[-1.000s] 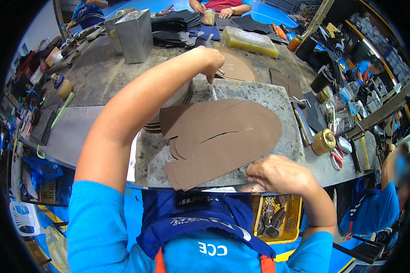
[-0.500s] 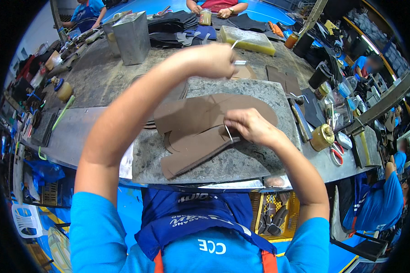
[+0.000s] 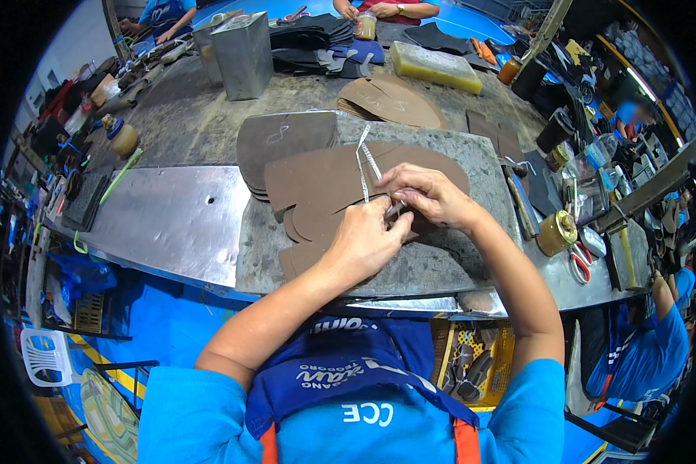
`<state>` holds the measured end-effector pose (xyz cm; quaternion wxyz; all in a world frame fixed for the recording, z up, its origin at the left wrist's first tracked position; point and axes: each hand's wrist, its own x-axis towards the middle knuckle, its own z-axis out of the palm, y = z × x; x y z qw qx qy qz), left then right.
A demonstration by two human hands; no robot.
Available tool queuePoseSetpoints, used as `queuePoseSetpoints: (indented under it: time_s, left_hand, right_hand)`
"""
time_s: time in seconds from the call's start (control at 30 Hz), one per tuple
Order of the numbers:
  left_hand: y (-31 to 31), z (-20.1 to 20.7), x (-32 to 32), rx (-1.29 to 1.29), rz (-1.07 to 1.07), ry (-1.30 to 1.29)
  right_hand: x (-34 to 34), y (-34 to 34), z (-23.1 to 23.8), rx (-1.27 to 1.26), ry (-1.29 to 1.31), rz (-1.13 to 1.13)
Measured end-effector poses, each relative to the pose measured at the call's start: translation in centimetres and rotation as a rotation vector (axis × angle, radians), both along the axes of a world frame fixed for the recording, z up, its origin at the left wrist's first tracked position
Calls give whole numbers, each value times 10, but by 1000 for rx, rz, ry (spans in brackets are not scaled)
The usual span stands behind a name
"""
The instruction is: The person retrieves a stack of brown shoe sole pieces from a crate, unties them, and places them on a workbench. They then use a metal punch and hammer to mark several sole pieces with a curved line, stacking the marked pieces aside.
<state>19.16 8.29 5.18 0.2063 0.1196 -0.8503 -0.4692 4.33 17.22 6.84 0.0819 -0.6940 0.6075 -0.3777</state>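
Over a stack of brown cut sheet pieces (image 3: 309, 174), my two hands work close together. My left hand (image 3: 359, 236) is closed, thumb and fingers pinched around a thin white strip (image 3: 363, 166). Just beyond it, my right hand (image 3: 433, 197) is closed too, its fingertips at the other part of the strip, which stands up in a narrow loop. Beneath my left hand lies a smaller brown bundle (image 3: 295, 261), mostly covered by the hand. The exact crossing of the strip between my fingertips is hidden. All this rests on a grey stone-like slab (image 3: 472, 267).
A darker brown stack (image 3: 282, 139) and a tan stack (image 3: 394, 100) lie beyond. At right are a glue jar (image 3: 555, 233), red-handled scissors (image 3: 580, 267) and a hammer (image 3: 522, 205). A metal can (image 3: 242, 58) and yellowish block (image 3: 433, 68) stand farther back. Co-workers sit around.
My left hand has come down from above the far side of the slab to beside my right hand. The white strip now stands up in a loop between them.
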Motion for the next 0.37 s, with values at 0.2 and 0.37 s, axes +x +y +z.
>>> queuePoseSetpoints:
  time_s: [0.2,0.37]
  left_hand:
    - [-3,-1,-4,-440,18,140]
    - [-17,19,-7,-703,-88,169]
  right_hand:
    - [4,-3,18,122,272,-203]
    - [20,22,62,228,220,-423]
